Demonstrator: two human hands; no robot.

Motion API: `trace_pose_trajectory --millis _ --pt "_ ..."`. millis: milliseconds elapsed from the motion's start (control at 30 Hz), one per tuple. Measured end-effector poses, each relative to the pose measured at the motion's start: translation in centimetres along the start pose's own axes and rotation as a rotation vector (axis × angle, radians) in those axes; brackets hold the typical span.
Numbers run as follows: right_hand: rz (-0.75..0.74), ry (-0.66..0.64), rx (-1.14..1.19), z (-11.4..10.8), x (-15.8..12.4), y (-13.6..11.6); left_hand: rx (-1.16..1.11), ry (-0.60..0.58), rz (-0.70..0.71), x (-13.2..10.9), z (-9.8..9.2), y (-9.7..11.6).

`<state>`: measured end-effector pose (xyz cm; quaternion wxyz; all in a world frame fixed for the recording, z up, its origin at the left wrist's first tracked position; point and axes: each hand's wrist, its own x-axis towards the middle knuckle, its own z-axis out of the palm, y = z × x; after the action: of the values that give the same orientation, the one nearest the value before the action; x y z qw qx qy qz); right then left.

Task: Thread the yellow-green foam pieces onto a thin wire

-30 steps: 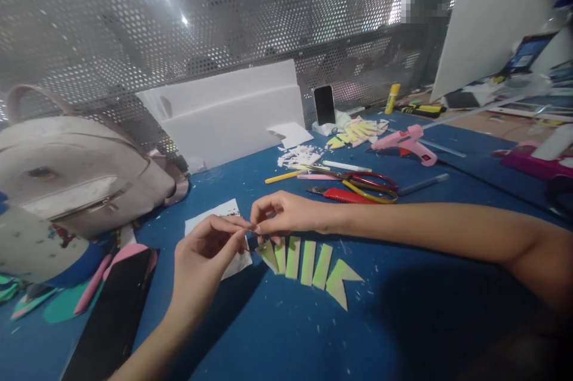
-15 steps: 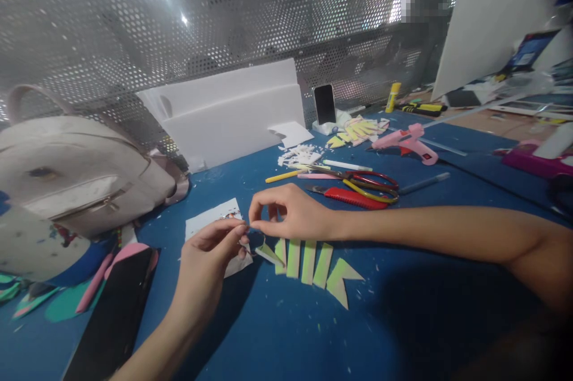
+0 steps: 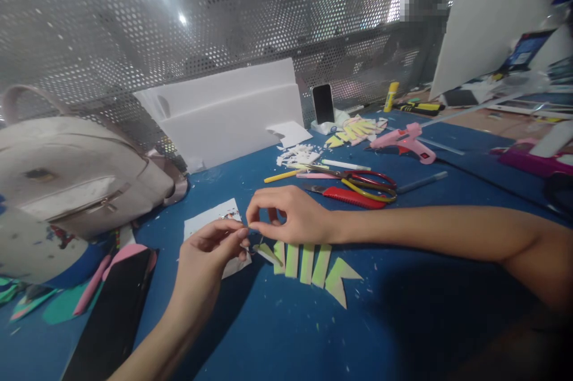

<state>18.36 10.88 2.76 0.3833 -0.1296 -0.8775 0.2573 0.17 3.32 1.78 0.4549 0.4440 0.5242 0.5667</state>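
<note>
My left hand [image 3: 210, 255] and my right hand [image 3: 290, 217] meet fingertip to fingertip above the blue table [image 3: 277, 333]. Both pinch a tiny thing between thumb and forefinger that is too small to name. Just under the right hand lies a fan of several light green foam strips [image 3: 308, 264]. A white paper scrap [image 3: 210, 226] with small coloured bits lies behind the left hand.
A pale backpack [image 3: 76, 178] fills the left. A black phone [image 3: 111, 315] lies front left, beside pink foam pieces [image 3: 96, 282]. White foam boards [image 3: 224, 112] lean on the perforated screen. Scissors [image 3: 367, 184], a red cutter [image 3: 349, 196], pencils, a pink glue gun [image 3: 405, 142] and an upright phone [image 3: 323, 103] lie behind.
My right hand lifted slightly off the green strips and its fingers curled higher. My left hand stayed pinched against it. The leftmost strip now lies a little more apart.
</note>
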Motion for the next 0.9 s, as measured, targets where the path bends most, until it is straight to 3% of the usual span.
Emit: trace_pose_trajectory --millis 467,900 --pt "-0.051 0.024 -0.080 0.16 -0.19 0.14 0.007 -0.009 -0.055 0.21 -0.07 0.18" --pt "-0.238 -0.050 -0.460 0.60 -0.75 0.99 0.092 -0.002 -0.135 -0.49 0.49 0.67"
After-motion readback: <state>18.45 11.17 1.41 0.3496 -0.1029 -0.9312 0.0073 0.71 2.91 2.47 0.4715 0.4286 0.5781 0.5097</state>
